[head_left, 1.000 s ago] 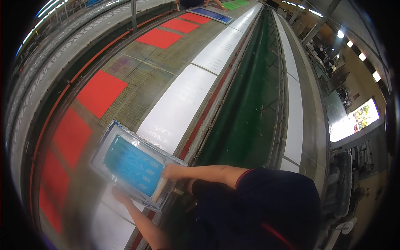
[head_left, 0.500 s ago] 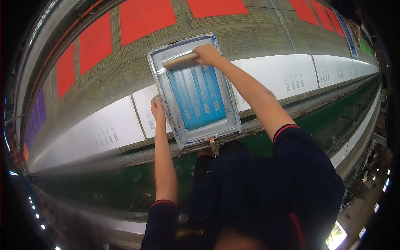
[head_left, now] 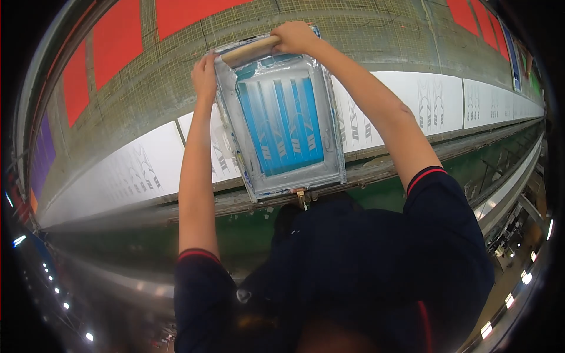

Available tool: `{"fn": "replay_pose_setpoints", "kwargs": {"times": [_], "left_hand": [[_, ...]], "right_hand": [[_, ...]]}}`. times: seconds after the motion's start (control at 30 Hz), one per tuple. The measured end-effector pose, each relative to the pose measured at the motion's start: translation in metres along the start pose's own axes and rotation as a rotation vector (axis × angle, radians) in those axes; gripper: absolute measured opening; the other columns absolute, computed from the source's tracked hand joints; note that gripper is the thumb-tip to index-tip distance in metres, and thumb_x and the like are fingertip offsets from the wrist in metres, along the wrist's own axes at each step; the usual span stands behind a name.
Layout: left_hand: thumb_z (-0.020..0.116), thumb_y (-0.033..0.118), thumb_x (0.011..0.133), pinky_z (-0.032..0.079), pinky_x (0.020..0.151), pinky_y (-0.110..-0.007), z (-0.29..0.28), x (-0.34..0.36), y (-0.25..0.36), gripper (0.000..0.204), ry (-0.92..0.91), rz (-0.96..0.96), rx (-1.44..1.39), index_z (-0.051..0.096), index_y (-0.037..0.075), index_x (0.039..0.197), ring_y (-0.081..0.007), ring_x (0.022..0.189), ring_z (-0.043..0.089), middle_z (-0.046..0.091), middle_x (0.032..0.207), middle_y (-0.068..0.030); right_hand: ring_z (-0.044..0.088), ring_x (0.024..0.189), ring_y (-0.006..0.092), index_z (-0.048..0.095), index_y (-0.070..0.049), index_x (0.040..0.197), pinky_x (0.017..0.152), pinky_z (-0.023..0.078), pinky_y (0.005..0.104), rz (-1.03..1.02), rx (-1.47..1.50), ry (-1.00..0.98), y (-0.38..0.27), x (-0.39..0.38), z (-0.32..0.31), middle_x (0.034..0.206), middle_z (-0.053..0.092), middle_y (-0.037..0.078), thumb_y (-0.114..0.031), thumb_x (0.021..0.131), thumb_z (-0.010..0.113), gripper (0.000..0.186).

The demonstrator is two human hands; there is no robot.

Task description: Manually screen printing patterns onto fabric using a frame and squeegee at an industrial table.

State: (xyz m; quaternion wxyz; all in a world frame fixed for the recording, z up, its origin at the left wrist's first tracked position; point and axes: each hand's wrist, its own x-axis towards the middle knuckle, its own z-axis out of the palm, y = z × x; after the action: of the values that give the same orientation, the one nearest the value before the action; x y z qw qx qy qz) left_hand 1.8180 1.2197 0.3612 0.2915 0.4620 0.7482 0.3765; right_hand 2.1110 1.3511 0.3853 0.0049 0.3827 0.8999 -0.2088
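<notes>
My right hand (head_left: 296,37) grips the wooden squeegee (head_left: 250,52) across the top end of a screen printing frame (head_left: 328,135). My left hand (head_left: 204,76) has its fingers bent at the frame's upper left corner, beside the squeegee's end. Inside the frame, a blue stencil panel (head_left: 279,126) shows pale stripes and angular shapes. The frame lies over a strip of white sheets (head_left: 141,173) with faint printed patterns, and a metal clamp (head_left: 301,199) sticks out from its lower edge.
Red sheets (head_left: 118,47) lie on the table (head_left: 388,44) beyond the strip, with purple sheets (head_left: 44,153) at left and green ones at far right. A metal rail (head_left: 429,152) runs along the near edge, above a green channel (head_left: 235,229). My dark-clothed body fills the bottom.
The view has swung round from along the table to across it. The squeegee and my right hand have moved to the frame's top end; my left hand has moved up to its corner.
</notes>
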Motion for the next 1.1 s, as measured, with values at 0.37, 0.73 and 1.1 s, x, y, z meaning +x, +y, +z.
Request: {"fn": "replay_pose_setpoints", "kwargs": {"times": [0.37, 0.73, 1.1], "left_hand": [[0.072, 0.029, 0.091, 0.050, 0.082, -0.046, 0.047, -0.074, -0.004, 0.033, 0.042, 0.091, 0.034, 0.073, 0.000, 0.077, -0.0376, 0.090, 0.063, 0.069, 0.081, -0.0187], [0.065, 0.011, 0.089, 0.042, 0.074, -0.049, -0.012, -0.373, -0.028, 0.020, -0.077, 0.252, -0.005, 0.056, -0.001, 0.075, -0.0387, 0.081, 0.053, 0.052, 0.079, -0.0167], [0.066, 0.019, 0.096, 0.044, 0.079, -0.050, -0.031, -0.275, -0.018, 0.024, -0.128, 0.270, 0.145, 0.068, 0.002, 0.079, -0.0388, 0.084, 0.057, 0.061, 0.079, -0.0149]], "right_hand": [[0.077, 0.094, 0.0356, 0.078, -0.013, 0.105, 0.081, 0.060, 0.0498, 0.042, -0.022, 0.073, -0.049, -0.088, 0.046, 0.096, 0.080, 0.011, -0.032, 0.082, 0.083, 0.030], [0.073, 0.089, 0.0299, 0.067, -0.011, 0.100, 0.082, 0.055, 0.0450, 0.012, 0.063, 0.109, -0.199, -0.356, 0.124, 0.093, 0.070, 0.006, -0.018, 0.077, 0.082, 0.028], [0.074, 0.089, 0.0339, 0.071, -0.013, 0.101, 0.077, 0.059, 0.0510, -0.024, 0.071, 0.013, -0.160, -0.258, 0.085, 0.094, 0.073, 0.009, -0.026, 0.081, 0.080, 0.025]]}}
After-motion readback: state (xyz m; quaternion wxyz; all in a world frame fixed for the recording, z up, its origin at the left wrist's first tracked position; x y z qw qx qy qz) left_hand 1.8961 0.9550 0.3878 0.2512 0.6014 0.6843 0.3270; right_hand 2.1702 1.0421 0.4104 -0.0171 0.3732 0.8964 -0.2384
